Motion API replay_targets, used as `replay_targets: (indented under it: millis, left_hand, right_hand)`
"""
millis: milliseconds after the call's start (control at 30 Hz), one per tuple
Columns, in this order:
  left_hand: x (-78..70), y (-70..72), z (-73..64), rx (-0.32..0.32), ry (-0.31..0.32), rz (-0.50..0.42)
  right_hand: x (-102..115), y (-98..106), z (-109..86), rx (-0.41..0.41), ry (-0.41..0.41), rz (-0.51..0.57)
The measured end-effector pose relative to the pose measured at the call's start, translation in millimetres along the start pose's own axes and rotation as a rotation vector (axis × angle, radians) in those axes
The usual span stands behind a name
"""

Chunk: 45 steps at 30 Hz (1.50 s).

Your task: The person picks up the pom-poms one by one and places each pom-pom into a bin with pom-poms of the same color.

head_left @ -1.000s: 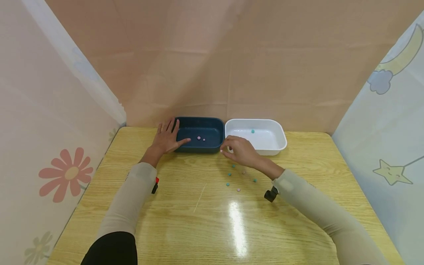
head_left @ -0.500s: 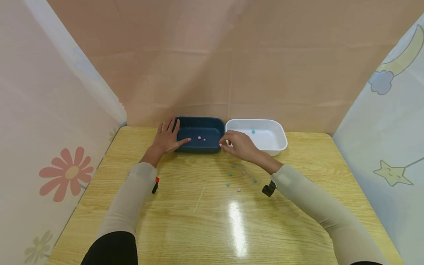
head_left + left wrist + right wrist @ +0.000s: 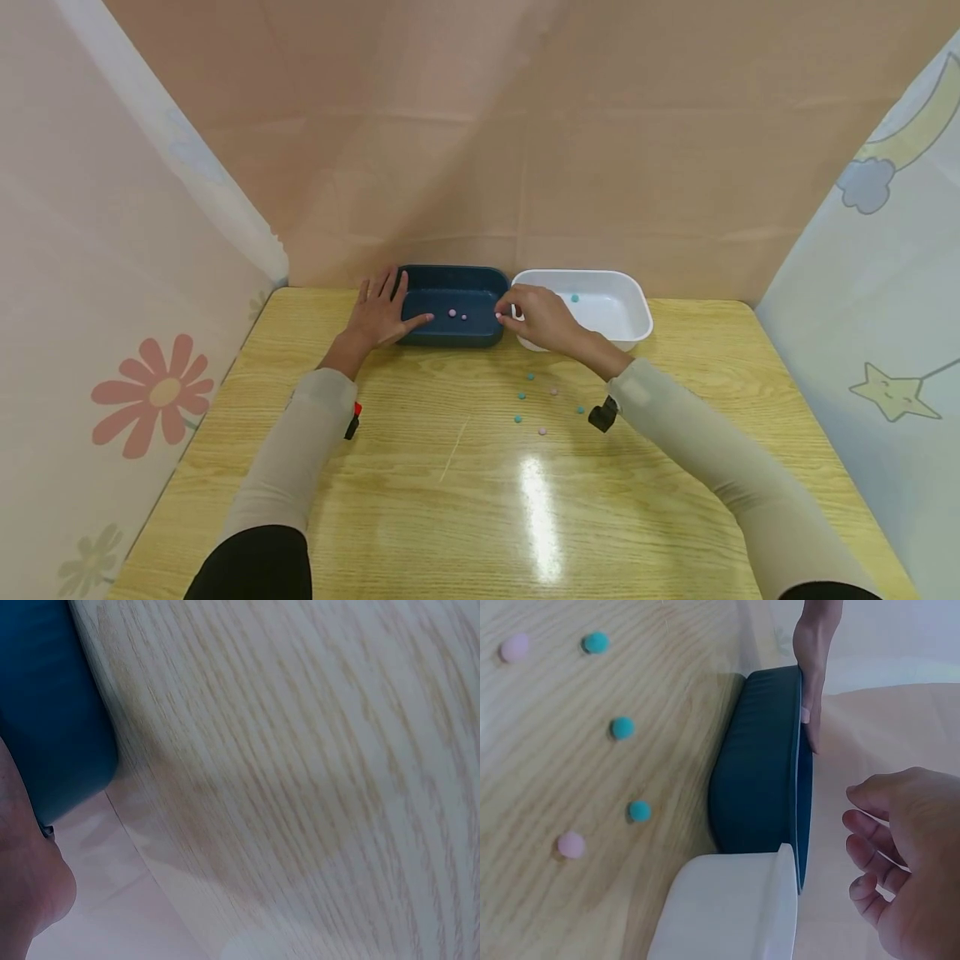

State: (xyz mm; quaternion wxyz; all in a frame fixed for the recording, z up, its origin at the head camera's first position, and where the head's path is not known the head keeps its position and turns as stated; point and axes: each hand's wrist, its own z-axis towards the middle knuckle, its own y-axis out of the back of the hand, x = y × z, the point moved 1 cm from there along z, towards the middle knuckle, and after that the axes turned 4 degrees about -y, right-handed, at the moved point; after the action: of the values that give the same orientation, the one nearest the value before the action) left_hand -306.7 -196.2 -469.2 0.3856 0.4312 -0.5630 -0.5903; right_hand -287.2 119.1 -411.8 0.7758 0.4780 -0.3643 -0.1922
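Lying loose on the wood-grained counter [image 3: 420, 500], about the middle of its far half, two pale pink balls [image 3: 542, 432] and four teal balls [image 3: 518, 419] are scattered. Toward the far edge, a navy tray [image 3: 450, 341] and a white tray [image 3: 603, 312] are set end to end. Over their adjoining ends the right hand [image 3: 546, 318] is held narrow, what appears to be a pink ball [image 3: 498, 316] pinched at its fingertips. On the side of the far left corner, the navy tray's end is covered by the left hand [image 3: 373, 320], its fingers spread wide. Two mauve balls [image 3: 452, 313] are held in the navy tray, one green ball [image 3: 575, 297] in the white.
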Motion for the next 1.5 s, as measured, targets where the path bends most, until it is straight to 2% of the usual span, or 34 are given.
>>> replay_targets:
  millis: [967, 1233, 1500]
  left_hand:
    - [1.9, -2.5, -0.2, -0.008, 0.006, -0.001]
    - [3.3, -7.8, 0.6, -0.008, 0.008, -0.002]
    - [2.3, -4.0, 1.2, -0.010, 0.008, 0.007]
  right_hand:
    - [-19.5, 0.1, 38.4, 0.005, -0.022, -0.037]
    - [-25.4, -5.1, 46.5, 0.037, -0.041, -0.038]
    - [-31.3, -5.6, 53.0, 0.043, -0.064, -0.053]
